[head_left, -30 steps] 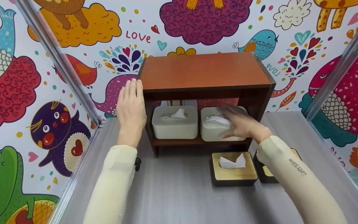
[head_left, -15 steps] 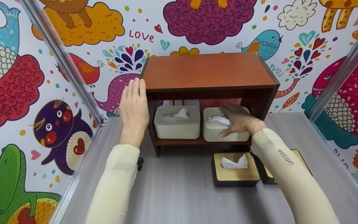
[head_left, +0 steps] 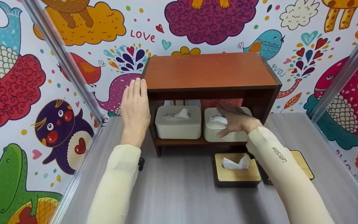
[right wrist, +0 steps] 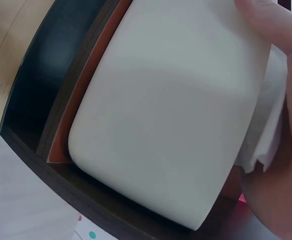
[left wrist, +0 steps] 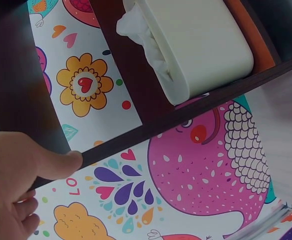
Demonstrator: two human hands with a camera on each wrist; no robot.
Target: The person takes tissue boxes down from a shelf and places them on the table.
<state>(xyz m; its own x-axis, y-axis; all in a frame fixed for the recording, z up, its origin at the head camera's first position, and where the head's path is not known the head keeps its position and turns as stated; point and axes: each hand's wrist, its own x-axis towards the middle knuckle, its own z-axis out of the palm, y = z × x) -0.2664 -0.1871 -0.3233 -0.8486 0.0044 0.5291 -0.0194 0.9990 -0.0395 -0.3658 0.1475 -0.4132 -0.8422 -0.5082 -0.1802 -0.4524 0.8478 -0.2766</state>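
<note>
Evidently, the right pale tissue box (head_left: 233,137) is sitting inside the shelf (head_left: 210,71), centre right of the head view, and the right hand (head_left: 237,120) is gripping it, thumb lying over its front and fingers spreading across its top. Beside it, a left pale tissue box (head_left: 178,130) is occupying the same lower board, so this pair is looking nearly settled. The left hand (head_left: 136,105) is pressing straight fingers, held together, against the shelf's left side. Toward the lower right, a front wood-topped box (head_left: 237,175) and a sleeve-covered second one (head_left: 302,161) are resting outside on the tabletop (head_left: 172,193); whether they are awaiting handling, I cannot tell.
</note>
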